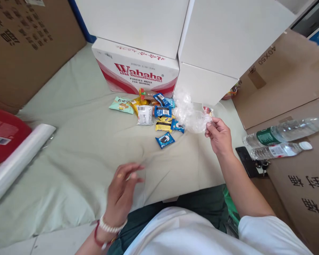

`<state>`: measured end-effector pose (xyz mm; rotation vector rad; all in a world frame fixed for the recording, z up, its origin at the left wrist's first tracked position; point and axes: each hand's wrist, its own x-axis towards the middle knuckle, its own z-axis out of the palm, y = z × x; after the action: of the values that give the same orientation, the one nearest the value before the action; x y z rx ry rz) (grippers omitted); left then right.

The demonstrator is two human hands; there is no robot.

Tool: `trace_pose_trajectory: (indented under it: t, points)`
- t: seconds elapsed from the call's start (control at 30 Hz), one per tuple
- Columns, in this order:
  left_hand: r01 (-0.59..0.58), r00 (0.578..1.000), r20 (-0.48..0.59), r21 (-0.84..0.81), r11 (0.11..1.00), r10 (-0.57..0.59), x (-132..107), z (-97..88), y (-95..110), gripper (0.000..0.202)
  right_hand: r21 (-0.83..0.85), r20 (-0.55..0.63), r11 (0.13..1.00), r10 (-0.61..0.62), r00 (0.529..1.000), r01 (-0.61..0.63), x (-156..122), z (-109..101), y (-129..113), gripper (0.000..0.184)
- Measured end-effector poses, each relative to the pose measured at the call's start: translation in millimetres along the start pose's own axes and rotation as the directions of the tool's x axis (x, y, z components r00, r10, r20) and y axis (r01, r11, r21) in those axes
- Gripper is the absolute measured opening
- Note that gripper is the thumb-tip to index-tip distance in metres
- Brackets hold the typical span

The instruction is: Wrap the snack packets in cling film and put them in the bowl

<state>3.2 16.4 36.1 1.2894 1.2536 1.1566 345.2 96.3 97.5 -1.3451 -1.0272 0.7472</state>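
Nearest, the left hand (123, 186) hangs over the near edge of the cloth (82, 170), fingers loosely curled with a gap to the thumb — it holds nothing. Farther on, by the right edge, the right hand (219, 134) pinches the clear bag (192, 118) between thumb and fingertips; the bag lies crumpled at the right end of the snacks (145, 115). One blue packet (165, 140) lies on the heap's near side, a little apart. Behind, along the far edge, stand the Wahaha box (138, 67) and white boxes (212, 35). The step in hand looks like handling the bag; whether its mouth is open cannot be told. A next move with something so thin probably calls for a light grip — and the free left hand
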Motion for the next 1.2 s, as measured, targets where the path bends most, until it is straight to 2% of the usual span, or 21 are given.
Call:
trace_pose_trajectory:
  t: [0.07,0.13,0.2,0.23,0.27,0.33,0.37,0.4,0.43,0.47,0.53,0.6,0.67,0.7,0.73,0.8,0.83,0.93,1.07,1.13,1.2]
  points:
    - [0.11,0.988,0.128,-0.165,0.98,-0.09,26.0,34.6,4.2,0.046,0.131,0.047,0.977,0.163,0.986,-0.167,-38.4,-1.7,-3.3,0.025]
    - [0.146,0.958,0.275,-0.216,0.965,-0.083,53.8,68.2,2.4,0.071,0.235,0.092,0.922,0.293,0.952,-0.307,-68.5,-1.4,-2.8,0.027]
    - [0.123,0.912,0.409,-0.213,0.969,-0.026,78.1,94.8,-0.9,0.09,0.3,0.146,0.859,0.388,0.91,-0.415,-89.9,-1.2,-1.1,0.028]
    - [0.075,0.881,0.471,-0.206,0.976,0.032,87.4,104.5,-1.9,0.095,0.318,0.177,0.828,0.426,0.887,-0.462,-97.5,-1.4,-0.4,0.028]
    - [0.019,0.833,0.544,-0.203,0.979,0.097,94.3,111.7,-2.4,0.098,0.327,0.21,0.799,0.459,0.863,-0.504,-103.2,-1.8,0.1,0.028]
    - [-0.074,0.705,0.682,-0.204,0.976,0.196,101.2,119.0,-2.6,0.091,0.336,0.263,0.75,0.506,0.822,-0.57,-109.4,-3.3,0.7,0.03]
    - [-0.105,0.641,0.735,-0.2,0.974,0.22,101.7,119.5,-2.9,0.081,0.34,0.276,0.731,0.524,0.805,-0.592,-110.2,-4.4,0.9,0.031]
    - [-0.121,0.595,0.771,-0.191,0.974,0.225,101.1,118.2,-3.7,0.067,0.344,0.276,0.716,0.541,0.794,-0.607,-109.8,-5.8,1.2,0.032]
    - [-0.121,0.573,0.791,-0.176,0.977,0.213,99.9,115.3,-5.3,0.054,0.349,0.262,0.707,0.556,0.789,-0.615,-108.3,-7.3,1.6,0.033]
    - [-0.107,0.575,0.795,-0.161,0.981,0.193,98.4,111.4,-7.6,0.045,0.355,0.235,0.703,0.571,0.787,-0.616,-105.9,-9.0,2.1,0.034]
    - [-0.046,0.612,0.774,-0.173,0.984,0.165,95.9,102.1,-14.0,0.043,0.366,0.164,0.704,0.595,0.787,-0.609,-99.0,-12.4,4.0,0.036]
    - [0.005,0.643,0.747,-0.225,0.974,0.169,94.4,94.3,-21.0,0.069,0.364,0.097,0.715,0.608,0.788,-0.597,-90.6,-15.2,6.9,0.038]
    - [-0.021,0.671,0.718,-0.234,0.972,0.187,93.5,90.7,-26.7,0.097,0.341,0.049,0.73,0.616,0.786,-0.593,-82.0,-16.4,10.6,0.039]
    - [-0.057,0.697,0.693,-0.208,0.977,0.188,93.1,90.7,-28.7,0.095,0.324,0.024,0.742,0.613,0.79,-0.586,-78.1,-16.1,12.8,0.039]
    - [-0.094,0.73,0.659,-0.164,0.982,0.18,92.6,91.6,-30.1,0.078,0.307,-0.005,0.762,0.6,0.8,-0.57,-74.9,-15.1,15.0,0.04]
    - [-0.126,0.801,0.582,-0.071,0.99,0.143,91.5,95.1,-31.4,0.029,0.273,-0.068,0.813,0.55,0.832,-0.515,-71.4,-10.3,20.6,0.041]
    - [-0.115,0.833,0.541,-0.037,0.993,0.117,90.7,96.9,-31.4,0.019,0.256,-0.095,0.836,0.522,0.848,-0.485,-71.5,-6.1,24.1,0.042]
    - [-0.111,0.888,0.452,0.032,0.993,0.085,87.7,99.4,-29.3,0.032,0.162,-0.131,0.878,0.472,0.872,-0.451,-78.1,12.8,39.0,0.057]
    - [-0.284,0.909,0.365,0.183,0.941,0.203,87.1,95.0,-23.2,0.037,-0.112,-0.102,0.894,0.423,0.9,-0.433,-88.5,39.0,62.9,0.092]
    - [-0.298,0.938,0.268,0.299,0.906,0.22,90.9,90.7,-20.5,0.036,-0.163,-0.107,0.904,0.382,0.918,-0.395,-87.8,42.9,69.4,0.085]
    - [-0.249,0.967,0.155,0.388,0.887,0.204,96.6,86.2,-19.2,0.037,-0.16,-0.125,0.923,0.332,0.935,-0.349,-83.9,37.9,70.3,0.067]
